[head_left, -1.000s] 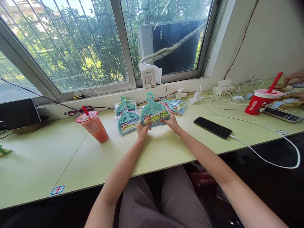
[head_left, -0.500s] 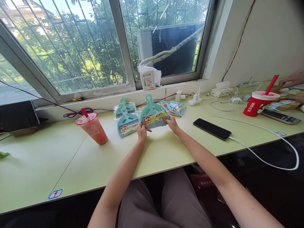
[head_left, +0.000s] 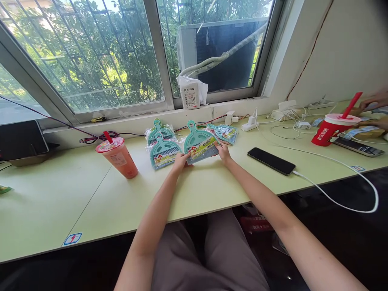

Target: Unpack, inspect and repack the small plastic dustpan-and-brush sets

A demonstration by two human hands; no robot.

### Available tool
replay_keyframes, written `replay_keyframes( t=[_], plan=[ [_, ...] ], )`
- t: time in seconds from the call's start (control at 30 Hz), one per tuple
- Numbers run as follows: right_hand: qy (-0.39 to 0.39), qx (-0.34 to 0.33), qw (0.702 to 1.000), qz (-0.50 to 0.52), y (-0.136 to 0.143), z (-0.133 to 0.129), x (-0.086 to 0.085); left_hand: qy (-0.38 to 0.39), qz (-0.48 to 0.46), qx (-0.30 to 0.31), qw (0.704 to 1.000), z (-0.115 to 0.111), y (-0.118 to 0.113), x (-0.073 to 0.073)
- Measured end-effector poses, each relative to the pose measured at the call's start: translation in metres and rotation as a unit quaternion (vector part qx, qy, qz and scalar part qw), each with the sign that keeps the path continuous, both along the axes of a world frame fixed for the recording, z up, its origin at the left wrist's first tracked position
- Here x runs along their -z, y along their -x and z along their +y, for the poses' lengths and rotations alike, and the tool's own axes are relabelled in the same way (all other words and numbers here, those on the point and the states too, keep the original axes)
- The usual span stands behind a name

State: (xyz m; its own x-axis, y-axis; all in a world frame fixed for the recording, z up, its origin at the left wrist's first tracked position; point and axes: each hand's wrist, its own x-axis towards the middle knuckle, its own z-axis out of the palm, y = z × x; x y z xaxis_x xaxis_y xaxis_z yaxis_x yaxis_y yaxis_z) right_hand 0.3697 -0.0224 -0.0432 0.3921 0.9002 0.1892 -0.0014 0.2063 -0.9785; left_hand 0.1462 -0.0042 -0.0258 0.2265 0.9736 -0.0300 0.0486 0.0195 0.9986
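- Okay, wrapped teal dustpan pack (head_left: 198, 139) is over the desk (head_left: 209, 194), handle up, between both hands
- left hand (head_left: 181, 161) and right hand (head_left: 223, 151) part closed, thumbs in front, gripping its lower side edges
- probably light, stiff pan, slippery film, so side edges seem the best hold
- similar packs (head_left: 165, 148) at left, another pack (head_left: 228, 133) behind right
- pink drink (head_left: 121, 160), phone (head_left: 271, 161) farther out

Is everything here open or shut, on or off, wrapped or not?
Left hand: gripping held dustpan
Right hand: gripping held dustpan
Held dustpan: wrapped, tilted
Other dustpans: wrapped
Pink drink: lid on, straw in
Red cup: lid on, straw in
Black phone: screen dark, cable plugged in
Tablet: propped up, screen dark
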Motion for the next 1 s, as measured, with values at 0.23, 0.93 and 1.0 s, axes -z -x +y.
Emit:
replay_keyframes(
  t=[0.23, 0.93, 1.0],
  plan=[
    [-0.003, -0.074, 0.995, 0.073, -0.004, -0.011, -0.006, -0.011, 0.007, 0.015, 1.000, -0.006, -0.006, -0.002],
    [-0.026, 0.016, 0.988, 0.152, -0.006, -0.023, -0.040, -0.077, -0.062, 0.118, 0.988, -0.028, -0.013, -0.005],
    [-0.037, 0.056, 0.986, 0.155, -0.051, -0.023, -0.055, -0.058, -0.050, 0.105, 0.992, -0.025, -0.008, -0.005]
  ],
)
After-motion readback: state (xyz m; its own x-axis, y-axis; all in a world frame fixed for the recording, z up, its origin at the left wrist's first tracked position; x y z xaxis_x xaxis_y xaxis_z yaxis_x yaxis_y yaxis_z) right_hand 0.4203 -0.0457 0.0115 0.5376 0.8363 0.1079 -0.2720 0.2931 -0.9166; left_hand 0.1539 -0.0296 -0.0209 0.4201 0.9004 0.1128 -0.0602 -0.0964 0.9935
